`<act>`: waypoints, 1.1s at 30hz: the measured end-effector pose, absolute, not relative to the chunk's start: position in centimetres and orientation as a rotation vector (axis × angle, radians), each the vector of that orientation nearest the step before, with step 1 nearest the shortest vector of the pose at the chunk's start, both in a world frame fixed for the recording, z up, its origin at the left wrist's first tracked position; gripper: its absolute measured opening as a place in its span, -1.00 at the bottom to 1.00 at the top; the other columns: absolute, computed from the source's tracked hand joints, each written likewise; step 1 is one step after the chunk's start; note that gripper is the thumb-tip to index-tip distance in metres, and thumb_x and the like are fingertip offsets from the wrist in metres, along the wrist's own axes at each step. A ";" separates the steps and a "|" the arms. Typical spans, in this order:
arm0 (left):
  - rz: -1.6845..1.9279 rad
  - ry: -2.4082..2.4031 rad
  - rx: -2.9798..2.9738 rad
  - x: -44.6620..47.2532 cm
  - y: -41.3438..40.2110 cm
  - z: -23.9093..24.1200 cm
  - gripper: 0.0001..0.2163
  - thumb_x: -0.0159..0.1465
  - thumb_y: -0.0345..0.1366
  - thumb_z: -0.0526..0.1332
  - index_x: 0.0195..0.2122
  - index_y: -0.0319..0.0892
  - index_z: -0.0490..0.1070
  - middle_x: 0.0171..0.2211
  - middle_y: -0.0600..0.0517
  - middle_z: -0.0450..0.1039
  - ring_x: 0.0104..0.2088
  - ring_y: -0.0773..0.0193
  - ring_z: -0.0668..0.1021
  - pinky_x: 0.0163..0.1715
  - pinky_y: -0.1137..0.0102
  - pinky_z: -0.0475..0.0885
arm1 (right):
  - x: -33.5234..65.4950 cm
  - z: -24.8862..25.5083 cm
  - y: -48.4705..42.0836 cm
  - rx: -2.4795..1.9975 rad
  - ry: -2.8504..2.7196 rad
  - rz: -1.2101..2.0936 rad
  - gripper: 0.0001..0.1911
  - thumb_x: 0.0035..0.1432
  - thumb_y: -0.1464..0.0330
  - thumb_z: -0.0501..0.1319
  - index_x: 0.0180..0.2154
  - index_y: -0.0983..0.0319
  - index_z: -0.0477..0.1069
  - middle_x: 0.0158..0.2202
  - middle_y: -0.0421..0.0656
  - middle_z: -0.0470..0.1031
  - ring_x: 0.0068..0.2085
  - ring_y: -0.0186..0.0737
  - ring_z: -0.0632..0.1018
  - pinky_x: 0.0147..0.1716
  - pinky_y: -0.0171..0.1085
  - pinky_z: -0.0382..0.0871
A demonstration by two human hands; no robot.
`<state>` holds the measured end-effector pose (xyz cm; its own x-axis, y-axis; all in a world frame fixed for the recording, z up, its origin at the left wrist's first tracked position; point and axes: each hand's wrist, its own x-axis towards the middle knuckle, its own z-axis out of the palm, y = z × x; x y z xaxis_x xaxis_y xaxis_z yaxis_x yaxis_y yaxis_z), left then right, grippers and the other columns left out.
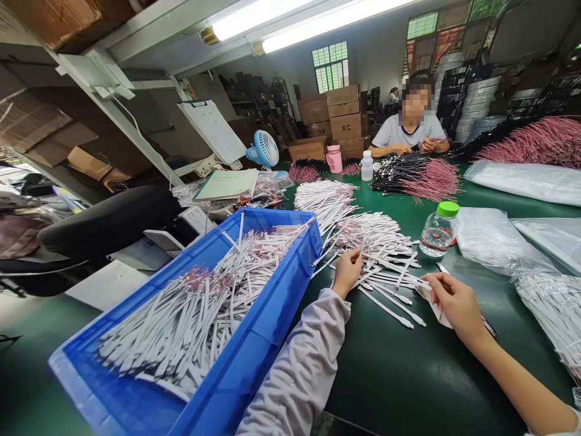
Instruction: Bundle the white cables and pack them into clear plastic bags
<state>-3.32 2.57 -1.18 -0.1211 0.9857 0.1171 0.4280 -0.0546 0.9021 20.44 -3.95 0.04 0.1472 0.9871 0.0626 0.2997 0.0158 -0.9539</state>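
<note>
My left hand [348, 274] is closed in a pinch on a thin white cable at the near edge of a loose pile of white cables [385, 237]. To the right, my right hand [457, 306] pinches the white end of a cable between thumb and fingers. Beneath that hand shows a small white piece [434, 303], partly covered by the fingers. Several white cables with flat connector ends lie on the green table [372, 357] between and below the hands. Some of the cables have thin reddish wire ends.
A blue bin [272, 324] full of white cables stands left. A green-lidded jar [439, 230], clear plastic bags [499, 242] and bundled cables [551, 315] lie right. Across the table a person [411, 130] handles wires behind black-and-red cables [417, 175]. A blue fan [264, 149] stands behind.
</note>
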 end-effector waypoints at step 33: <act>1.217 1.612 1.514 -3.5 3.0 -1.0 -0.79 0.15 -0.37 0.21 -0.21 -0.23 0.56 -0.21 -0.10 0.57 -0.25 0.17 0.55 -0.14 0.28 0.39 | 20.1 -0.4 -3.4 -1.439 -1.319 0.906 -0.60 0.13 0.03 0.14 -0.36 0.25 0.45 -0.66 -0.26 0.30 -0.59 -0.30 0.33 -0.53 -0.31 0.17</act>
<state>-3.48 2.99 -1.01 -0.1626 0.9745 0.1549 0.4163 -0.0746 0.9062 20.12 -3.45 -0.39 0.1434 0.9867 0.0760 0.2830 0.0326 -0.9586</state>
